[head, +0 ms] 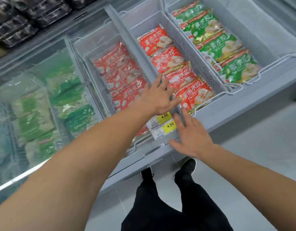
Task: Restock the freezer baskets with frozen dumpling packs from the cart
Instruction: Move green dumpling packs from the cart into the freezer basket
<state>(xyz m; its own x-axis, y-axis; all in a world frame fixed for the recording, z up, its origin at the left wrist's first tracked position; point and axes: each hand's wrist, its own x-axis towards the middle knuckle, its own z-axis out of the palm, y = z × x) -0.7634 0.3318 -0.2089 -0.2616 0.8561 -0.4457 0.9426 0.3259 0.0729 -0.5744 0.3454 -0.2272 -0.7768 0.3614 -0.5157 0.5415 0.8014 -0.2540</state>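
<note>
Both empty hands spread their fingers: left hand (158,97) over the nearest red dumpling pack (194,95), right hand (192,135) just below it.

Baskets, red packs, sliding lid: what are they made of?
Baskets: look like grey-white coated wire, going by the fine mesh walls and thicker rod rims.
Red packs: glossy plastic film with gold foil-like edges; it crinkles and throws glare.
Sliding lid: clear glass or plastic in a grey frame; the packs beneath show through it hazily.
</note>
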